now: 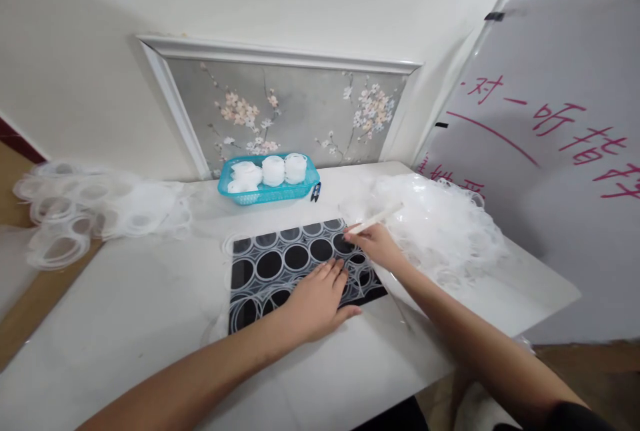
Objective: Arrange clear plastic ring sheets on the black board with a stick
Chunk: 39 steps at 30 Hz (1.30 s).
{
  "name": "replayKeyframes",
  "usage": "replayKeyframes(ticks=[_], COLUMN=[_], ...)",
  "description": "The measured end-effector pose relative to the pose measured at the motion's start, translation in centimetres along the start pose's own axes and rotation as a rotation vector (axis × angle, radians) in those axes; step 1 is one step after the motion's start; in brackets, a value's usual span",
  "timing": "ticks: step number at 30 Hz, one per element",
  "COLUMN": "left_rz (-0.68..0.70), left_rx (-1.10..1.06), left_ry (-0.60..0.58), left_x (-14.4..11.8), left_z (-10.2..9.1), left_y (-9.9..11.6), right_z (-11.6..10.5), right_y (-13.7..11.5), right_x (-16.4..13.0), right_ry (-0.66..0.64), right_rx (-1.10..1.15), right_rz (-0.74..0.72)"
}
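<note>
A black mat point(376, 292) lies on the white table, and over it is a translucent sheet point(283, 275) of joined rings with dark round centres. My left hand point(320, 297) rests flat on the sheet's lower right part, fingers stretched out. At the mat's upper right corner, my right hand point(373, 244) grips a slim whitish stick point(377, 217), pen-like in shape, slanting up to the right. Its lower tip is close to the sheet; whether it touches I cannot tell. Exactly what tool it is does not show.
A blue basket point(270, 197) with stacked white discs point(295, 167) stands at the back, a small dark object point(315, 192) beside it. Clear ring scraps point(435, 224) heap up on the right; more ring sheets point(100, 207) lie left. A whiteboard point(560, 231) with red writing stands right.
</note>
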<state>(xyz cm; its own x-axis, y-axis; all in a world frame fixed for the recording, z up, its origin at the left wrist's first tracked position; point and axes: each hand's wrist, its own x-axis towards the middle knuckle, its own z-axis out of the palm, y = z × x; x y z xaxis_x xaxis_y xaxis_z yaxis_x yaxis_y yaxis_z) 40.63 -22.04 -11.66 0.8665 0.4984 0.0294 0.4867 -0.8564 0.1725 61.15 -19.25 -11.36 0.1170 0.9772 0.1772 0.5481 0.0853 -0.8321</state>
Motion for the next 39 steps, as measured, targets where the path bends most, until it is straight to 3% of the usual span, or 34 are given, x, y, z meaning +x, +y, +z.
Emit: replayKeyframes(ticks=[4, 20, 26, 28, 31, 34, 36, 39], left_rz=[-0.032, -0.044, -0.043, -0.037, -0.027, -0.031, -0.034, -0.01], left_rx=[0.036, 0.035, -0.006, -0.021, -0.031, -0.041, -0.056, -0.074], left_ry=[-0.005, -0.019, 0.005, 0.01, 0.009, 0.009, -0.002, -0.029], left_x=[1.4, 1.8, 1.7, 1.6, 1.5, 1.5, 1.5, 1.0], left_z=[0.4, 0.8, 1.2, 1.1, 0.8, 0.6, 0.6, 0.5], left_y=[-0.2, -0.2, -0.5, -0.5, -0.5, -0.5, -0.6, -0.8], right_z=[1.8, 1.6, 1.6, 2.0, 2.6, 1.7, 0.1, -2.1], right_y=[1.4, 1.4, 1.2, 1.2, 1.3, 1.4, 0.9, -0.5], right_x=[-2.1, -2.2, -2.3, -2.8, -3.5, -2.0, 0.4, 3.9], right_ry=[0.02, 0.021, 0.022, 0.03, -0.004, -0.021, 0.107, 0.523], right_rx=[0.083, 0.01, -0.118, -0.203, -0.401, -0.595, -0.644, -0.552], right_rz=[0.036, 0.045, 0.017, -0.055, -0.289, -0.448, -0.4, -0.193])
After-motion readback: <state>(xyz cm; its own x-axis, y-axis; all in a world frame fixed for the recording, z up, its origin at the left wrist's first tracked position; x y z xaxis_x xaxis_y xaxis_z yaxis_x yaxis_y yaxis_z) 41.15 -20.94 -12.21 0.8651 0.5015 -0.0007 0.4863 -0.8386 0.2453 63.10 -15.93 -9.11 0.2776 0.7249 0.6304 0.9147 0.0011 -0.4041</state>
